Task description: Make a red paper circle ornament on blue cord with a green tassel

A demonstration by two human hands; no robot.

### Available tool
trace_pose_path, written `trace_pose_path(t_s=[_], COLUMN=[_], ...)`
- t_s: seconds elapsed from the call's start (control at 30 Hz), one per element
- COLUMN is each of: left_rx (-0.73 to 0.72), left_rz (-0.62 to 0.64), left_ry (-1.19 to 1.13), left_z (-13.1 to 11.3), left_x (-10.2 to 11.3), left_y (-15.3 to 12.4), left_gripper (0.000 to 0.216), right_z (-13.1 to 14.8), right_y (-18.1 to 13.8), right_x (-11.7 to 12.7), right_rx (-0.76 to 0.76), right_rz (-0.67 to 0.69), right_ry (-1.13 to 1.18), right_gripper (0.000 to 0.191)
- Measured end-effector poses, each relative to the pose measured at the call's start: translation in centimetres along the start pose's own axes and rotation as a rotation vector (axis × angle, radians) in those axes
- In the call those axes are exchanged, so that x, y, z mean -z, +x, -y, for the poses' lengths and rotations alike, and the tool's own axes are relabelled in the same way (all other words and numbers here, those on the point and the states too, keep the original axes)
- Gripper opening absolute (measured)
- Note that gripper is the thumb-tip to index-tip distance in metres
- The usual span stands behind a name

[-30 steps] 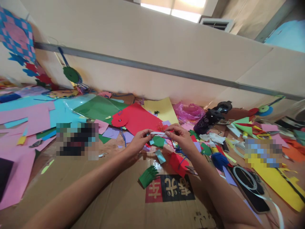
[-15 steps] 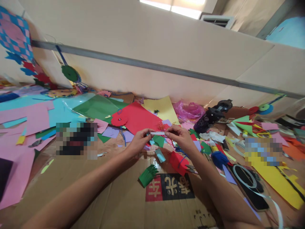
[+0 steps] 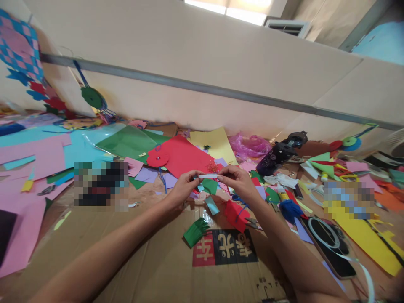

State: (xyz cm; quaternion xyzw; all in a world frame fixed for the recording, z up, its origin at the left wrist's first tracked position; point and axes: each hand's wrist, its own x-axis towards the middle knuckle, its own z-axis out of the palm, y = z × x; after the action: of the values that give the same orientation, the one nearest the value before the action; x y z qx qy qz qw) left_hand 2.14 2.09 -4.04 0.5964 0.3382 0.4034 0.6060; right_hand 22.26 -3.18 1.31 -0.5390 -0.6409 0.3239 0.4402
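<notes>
Between my two hands a short narrow white strip (image 3: 208, 176) is stretched level. My left hand (image 3: 187, 185) pinches its left end, and my right hand (image 3: 235, 181) pinches the right end with thumb and fingers. Whether the strip is paper or tape I cannot tell. Beneath the hands lie a small light-blue paper piece (image 3: 212, 205) and a green fringed paper piece (image 3: 195, 232), both on the cardboard (image 3: 151, 261). Near my right wrist is a red paper piece (image 3: 236, 215) with a blue cord, beside partly hidden scissors (image 3: 253, 224).
A red sheet (image 3: 186, 158) and a red paper disc (image 3: 158, 156) lie beyond my hands. Further right are a dark bottle (image 3: 274, 158), a blue yarn bundle (image 3: 289, 210) and a phone (image 3: 336, 256) under a tape roll (image 3: 324, 232). Pink paper (image 3: 22, 227) spreads at left.
Almost nothing differs. Both hands keep the strip in the same place, and my right hand has shifted very slightly left.
</notes>
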Motion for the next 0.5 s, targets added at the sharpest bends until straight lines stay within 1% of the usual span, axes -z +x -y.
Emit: trace_pose_path(t_s=[0.23, 0.4, 0.5], left_rx=[-0.005, -0.036, -0.052], left_rz=[0.011, 0.043, 0.093], left_ry=[-0.013, 0.047, 0.123], left_z=[-0.29, -0.28, -0.97], left_x=[-0.03, 0.05, 0.32], left_y=[0.00, 0.04, -0.05], left_gripper=[0.032, 0.031, 0.033], right_z=[0.18, 0.27, 0.32], right_y=[0.19, 0.20, 0.24], right_x=[-0.04, -0.04, 0.18], right_rx=[-0.023, -0.034, -0.045], right_rz=[0.033, 0.038, 0.037], right_ry=[0.099, 0.123, 0.120], right_gripper=[0.024, 0.027, 0.029])
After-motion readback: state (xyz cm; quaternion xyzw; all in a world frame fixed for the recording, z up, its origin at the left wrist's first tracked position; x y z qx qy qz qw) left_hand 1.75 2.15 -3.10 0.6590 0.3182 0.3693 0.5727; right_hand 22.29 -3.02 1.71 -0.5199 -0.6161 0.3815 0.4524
